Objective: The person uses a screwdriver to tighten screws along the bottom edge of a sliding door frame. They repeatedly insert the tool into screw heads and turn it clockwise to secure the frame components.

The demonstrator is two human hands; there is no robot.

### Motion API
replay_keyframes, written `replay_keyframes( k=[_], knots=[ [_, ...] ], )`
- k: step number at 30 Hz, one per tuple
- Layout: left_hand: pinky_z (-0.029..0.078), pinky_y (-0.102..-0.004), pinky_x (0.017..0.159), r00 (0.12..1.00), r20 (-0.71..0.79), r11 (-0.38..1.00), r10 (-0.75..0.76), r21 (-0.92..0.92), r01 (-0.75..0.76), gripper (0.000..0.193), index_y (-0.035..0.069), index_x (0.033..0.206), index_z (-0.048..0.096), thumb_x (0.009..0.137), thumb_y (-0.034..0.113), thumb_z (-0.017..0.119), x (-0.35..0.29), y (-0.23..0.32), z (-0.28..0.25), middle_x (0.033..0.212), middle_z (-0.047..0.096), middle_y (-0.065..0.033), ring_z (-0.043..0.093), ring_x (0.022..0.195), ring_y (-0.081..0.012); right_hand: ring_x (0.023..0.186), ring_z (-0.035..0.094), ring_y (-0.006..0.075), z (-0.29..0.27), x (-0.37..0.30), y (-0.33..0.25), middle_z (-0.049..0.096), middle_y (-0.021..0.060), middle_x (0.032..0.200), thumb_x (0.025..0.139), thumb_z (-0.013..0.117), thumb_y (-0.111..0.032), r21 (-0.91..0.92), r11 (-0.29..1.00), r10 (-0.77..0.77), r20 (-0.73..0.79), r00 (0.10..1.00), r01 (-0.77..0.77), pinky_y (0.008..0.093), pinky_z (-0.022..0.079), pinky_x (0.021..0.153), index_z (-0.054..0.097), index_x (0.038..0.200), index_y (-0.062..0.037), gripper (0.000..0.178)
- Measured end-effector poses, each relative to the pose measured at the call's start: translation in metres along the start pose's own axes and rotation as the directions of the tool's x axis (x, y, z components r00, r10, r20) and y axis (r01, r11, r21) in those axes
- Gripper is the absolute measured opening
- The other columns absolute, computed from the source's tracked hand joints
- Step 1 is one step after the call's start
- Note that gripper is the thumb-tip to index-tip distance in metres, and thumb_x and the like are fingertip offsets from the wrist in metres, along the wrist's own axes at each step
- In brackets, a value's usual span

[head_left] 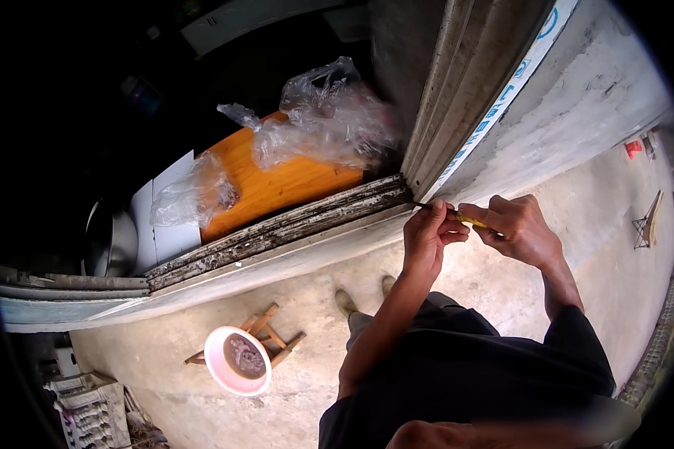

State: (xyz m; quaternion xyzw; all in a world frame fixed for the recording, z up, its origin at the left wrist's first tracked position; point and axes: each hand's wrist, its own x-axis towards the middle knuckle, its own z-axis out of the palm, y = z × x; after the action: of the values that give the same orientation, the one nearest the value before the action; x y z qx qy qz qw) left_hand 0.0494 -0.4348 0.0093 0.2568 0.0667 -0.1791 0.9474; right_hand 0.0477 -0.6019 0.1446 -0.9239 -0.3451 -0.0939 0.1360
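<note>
My right hand (523,229) is closed round the yellow handle of a screwdriver (469,221). Its thin dark shaft points left, toward the lower corner of the window frame. The fingers of my left hand (425,238) pinch the shaft just ahead of the handle. Near the shaft's end, the dirty sliding-window track (284,236) meets the upright metal frame (468,82). Old paint and dark grime cover the track. Whether the tip touches it I cannot tell.
Inside the window, clear plastic bags (329,120) lie on an orange wooden tabletop (277,194), near a metal pot (120,243). Below on the concrete floor, a pink-white basin (216,359) of murky water with a cloth rests on a wooden stool (284,346). A rough wall (562,112) rises at right.
</note>
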Motion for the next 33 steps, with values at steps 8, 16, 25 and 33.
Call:
replay_keyframes(
  k=[8,16,25,33],
  knots=[
    [0.065,-0.0341,0.064,0.999,-0.047,1.0,-0.008,-0.02,0.007,0.033,0.002,0.102,0.066,0.101,0.035,0.066,-0.008,-0.002,-0.016,0.087,0.071,-0.0106,0.074,0.071,-0.0215,0.053,0.058,0.0207,0.012,0.002,-0.007,0.054,0.0024,0.063,0.074,0.08,-0.008,-0.035,0.999,-0.031,0.047,0.998,0.033,0.0349,0.047,0.049,0.074,0.121,-0.0143,0.048],
    [0.064,-0.0361,0.062,0.998,-0.002,0.998,-0.057,0.018,0.057,0.034,0.001,0.103,0.065,0.102,0.034,0.064,-0.014,-0.002,-0.012,0.087,0.071,-0.0117,0.074,0.07,-0.0228,0.05,0.057,0.0178,0.012,-0.013,-0.018,0.053,0.0011,0.063,0.077,0.078,-0.009,-0.092,0.996,-0.002,0.017,1.0,0.004,0.0329,0.044,0.045,0.073,0.122,-0.0141,0.046],
    [0.064,-0.0355,0.059,0.989,0.017,0.989,-0.144,-0.011,0.144,0.032,0.001,0.099,0.067,0.103,0.033,0.064,-0.015,-0.004,-0.013,0.083,0.071,-0.01,0.072,0.066,-0.0211,0.046,0.055,0.0164,0.004,-0.015,-0.036,0.054,0.0037,0.061,0.08,0.074,-0.009,-0.143,0.99,0.007,0.047,0.999,0.0,0.0318,0.04,0.04,0.069,0.122,-0.0055,0.043],
    [0.063,-0.0338,0.056,0.993,0.003,0.993,-0.117,0.033,0.117,0.033,0.001,0.098,0.065,0.103,0.034,0.062,-0.027,0.014,-0.028,0.082,0.07,-0.0106,0.072,0.063,-0.0199,0.046,0.059,0.0201,0.02,-0.011,-0.053,0.058,0.0044,0.058,0.082,0.074,-0.013,-0.01,0.993,0.114,-0.035,0.993,-0.114,0.0354,0.04,0.04,0.07,0.12,-0.0154,0.039]
  ],
)
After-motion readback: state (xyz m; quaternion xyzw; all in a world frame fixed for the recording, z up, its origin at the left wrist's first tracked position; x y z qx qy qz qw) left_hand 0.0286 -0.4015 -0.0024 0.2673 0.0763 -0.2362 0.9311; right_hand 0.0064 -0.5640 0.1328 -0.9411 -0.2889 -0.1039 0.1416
